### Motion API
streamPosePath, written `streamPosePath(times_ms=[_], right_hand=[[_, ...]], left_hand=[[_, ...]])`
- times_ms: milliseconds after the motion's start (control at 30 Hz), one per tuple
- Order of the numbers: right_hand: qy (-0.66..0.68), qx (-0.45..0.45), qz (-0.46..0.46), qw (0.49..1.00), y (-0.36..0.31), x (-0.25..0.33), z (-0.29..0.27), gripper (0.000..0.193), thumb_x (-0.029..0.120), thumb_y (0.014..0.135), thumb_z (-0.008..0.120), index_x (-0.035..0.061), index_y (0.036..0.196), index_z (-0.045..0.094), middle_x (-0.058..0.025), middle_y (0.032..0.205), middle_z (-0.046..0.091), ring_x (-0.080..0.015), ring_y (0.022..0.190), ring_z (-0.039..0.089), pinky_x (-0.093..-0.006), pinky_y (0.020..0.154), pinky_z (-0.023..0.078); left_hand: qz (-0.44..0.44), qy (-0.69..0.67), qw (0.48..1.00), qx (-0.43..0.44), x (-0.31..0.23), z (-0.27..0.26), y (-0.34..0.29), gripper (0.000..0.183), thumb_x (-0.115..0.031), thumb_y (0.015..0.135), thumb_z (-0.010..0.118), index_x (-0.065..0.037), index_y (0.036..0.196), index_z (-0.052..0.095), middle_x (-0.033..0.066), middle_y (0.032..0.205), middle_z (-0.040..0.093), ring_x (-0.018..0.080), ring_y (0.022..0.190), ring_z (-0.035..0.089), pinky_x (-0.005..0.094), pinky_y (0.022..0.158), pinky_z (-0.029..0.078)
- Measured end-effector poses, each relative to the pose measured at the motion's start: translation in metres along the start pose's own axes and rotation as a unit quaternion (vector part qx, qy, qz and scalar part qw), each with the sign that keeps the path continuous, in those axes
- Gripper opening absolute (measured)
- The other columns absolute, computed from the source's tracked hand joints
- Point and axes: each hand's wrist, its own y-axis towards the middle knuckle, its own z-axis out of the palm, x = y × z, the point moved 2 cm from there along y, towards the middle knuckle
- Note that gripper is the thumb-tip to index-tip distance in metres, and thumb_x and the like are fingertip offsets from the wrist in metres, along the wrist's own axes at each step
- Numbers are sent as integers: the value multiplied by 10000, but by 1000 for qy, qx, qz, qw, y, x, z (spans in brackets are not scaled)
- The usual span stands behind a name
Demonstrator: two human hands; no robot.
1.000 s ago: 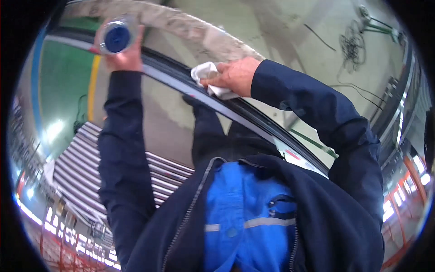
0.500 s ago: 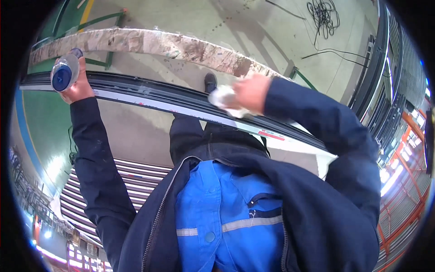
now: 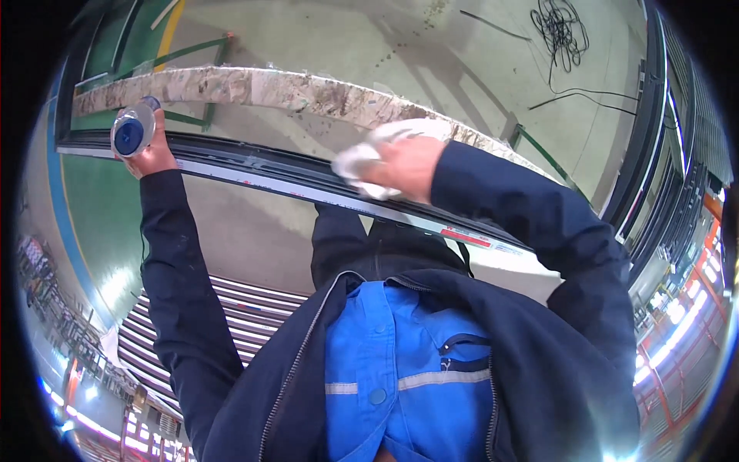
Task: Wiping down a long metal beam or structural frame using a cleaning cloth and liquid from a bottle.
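A dark metal frame profile with a pale film strip on its near side runs across in front of me. Over its left end, my left hand is wrapped round a clear plastic bottle, whose blue cap faces up toward me. My right hand presses a crumpled white cloth onto the profile, right of its middle. Part of the cloth bulges out beyond the knuckles. The fingertips are hidden by the cloth.
Beyond the profile lies a long padded support beam with a stained, pale wrapping, on green metal legs. A coiled black cable lies on the far floor. More dark profiles stand at right; striped stacked bars are at lower left.
My right hand has slid the cloth a little leftward along the profile. The whole view has shifted slightly; my left hand keeps its hold on the bottle.
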Motion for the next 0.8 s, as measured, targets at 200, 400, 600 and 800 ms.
streamPosePath(times_ms=[200,400,600,800], right_hand=[[59,96,134,985,-89,-27,-38,451,60,778,661,198,1207,637,-113,1095,632,-292,1007,645,-413,884,514],[772,-165,5,614,-69,-57,-19,547,77,884,652,62,1393,451,-87,1289,583,-205,1171,563,-361,1013,446],[910,-153,64,380,-26,-59,2,430,341,991,489,63,1319,498,-134,1292,574,-273,1144,582,-454,997,474],[863,-225,-17,452,13,-74,-6,453,324,964,501,57,1330,499,-145,1321,554,-312,1213,544,-507,1059,419]], left_hand=[[31,27,997,-58,11,-9,-3,553,-233,730,855,9,1161,609,115,1102,656,244,1012,624,359,925,486],[22,-69,996,-50,24,-1,-10,704,-35,705,841,-14,1300,467,131,1259,552,232,1111,572,349,952,494],[-2,-104,994,-45,35,-4,-20,770,-39,639,872,-40,1291,463,115,1218,571,227,1100,579,350,962,481],[38,-50,997,-46,13,14,-6,774,-68,615,888,-28,1264,468,127,1170,574,255,1059,591,352,926,486]])
